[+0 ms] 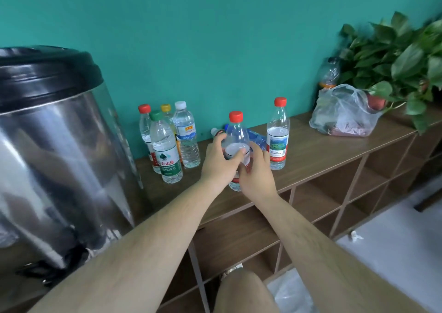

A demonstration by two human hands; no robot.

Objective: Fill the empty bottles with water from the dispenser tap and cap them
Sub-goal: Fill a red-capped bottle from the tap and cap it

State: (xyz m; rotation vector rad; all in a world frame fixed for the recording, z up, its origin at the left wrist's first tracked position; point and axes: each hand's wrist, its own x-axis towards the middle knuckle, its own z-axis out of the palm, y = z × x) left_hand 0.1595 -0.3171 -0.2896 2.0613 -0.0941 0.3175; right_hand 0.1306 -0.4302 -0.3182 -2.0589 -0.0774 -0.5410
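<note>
A clear red-capped bottle (235, 133) holding water stands upright on the wooden shelf top (311, 155). My left hand (218, 162) wraps its left side and my right hand (257, 171) grips its lower right side. Another red-capped filled bottle (278, 136) stands just right of it. A group of several capped bottles (167, 140) with red, green, yellow and white caps stands to the left by the wall. Behind my hands lie crumpled bottles (257, 138), partly hidden. The steel water dispenser (55, 150) with a black lid fills the left; its black tap (47, 274) sits low.
A plastic bag (344, 112) with food lies at the right end of the shelf top, beside a dark bottle (328, 73) and a leafy potted plant (401, 59). Open cubbyholes (323, 193) run below the shelf. The teal wall is close behind.
</note>
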